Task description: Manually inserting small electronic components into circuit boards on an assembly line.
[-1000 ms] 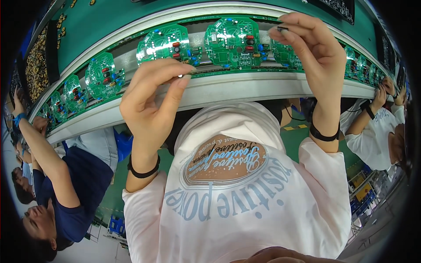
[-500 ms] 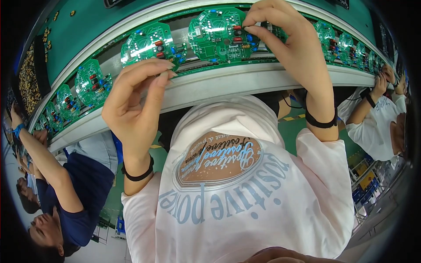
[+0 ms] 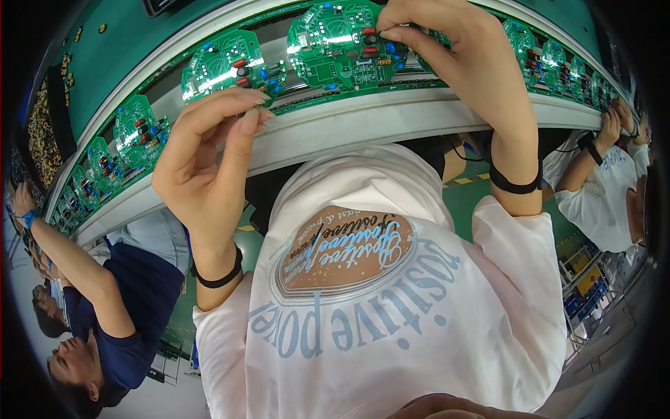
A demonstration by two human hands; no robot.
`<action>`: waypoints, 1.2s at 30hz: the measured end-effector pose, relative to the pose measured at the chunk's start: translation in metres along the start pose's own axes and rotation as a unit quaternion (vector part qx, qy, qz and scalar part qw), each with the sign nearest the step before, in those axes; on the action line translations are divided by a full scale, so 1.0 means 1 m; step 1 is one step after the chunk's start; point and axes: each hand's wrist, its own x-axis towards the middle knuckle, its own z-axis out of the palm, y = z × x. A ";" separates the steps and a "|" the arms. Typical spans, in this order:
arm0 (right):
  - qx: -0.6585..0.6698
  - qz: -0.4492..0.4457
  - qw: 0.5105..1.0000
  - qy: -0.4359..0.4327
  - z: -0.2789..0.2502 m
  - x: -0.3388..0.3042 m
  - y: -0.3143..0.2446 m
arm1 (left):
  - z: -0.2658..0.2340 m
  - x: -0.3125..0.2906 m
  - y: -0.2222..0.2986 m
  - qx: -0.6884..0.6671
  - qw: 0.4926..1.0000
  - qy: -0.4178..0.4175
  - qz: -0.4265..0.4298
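A green circuit board [image 3: 328, 59] lies at the top middle, carrying red, black and blue parts. At its right edge, beside the red and blue parts, my right hand [image 3: 457, 59] has thumb and forefinger brought together. Whatever sits between those fingertips is hidden. My left hand [image 3: 202, 150] hovers at the near rail, thumb and fingertips nearly meeting in a pinch below a second green circuit board [image 3: 220, 63]. If it holds a part, that is too small to make out. Both wrists wear black bands.
More boards continue along the line to the left [image 3: 136, 133] and right [image 3: 551, 63]. A pale metal rail [image 3: 335, 129] runs along the near side. At far left stands a black tray of small yellowish parts [image 3: 45, 133]. Co-workers sit on both sides.
The boards have shifted left and slightly up in view. My left hand has moved a little left, and my right hand has drifted slightly left along with the middle board, still pinched.
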 end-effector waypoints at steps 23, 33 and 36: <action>-0.149 0.117 0.975 -0.114 -0.007 0.020 -0.034 | -0.019 0.014 0.016 -0.104 0.980 -0.019 -0.168; -0.300 0.210 0.911 -0.192 -0.003 0.022 -0.049 | -0.030 0.032 0.029 0.013 0.987 -0.083 -0.134; -0.298 0.224 0.912 -0.173 0.000 0.020 -0.048 | -0.033 0.049 0.037 0.141 0.979 -0.116 -0.093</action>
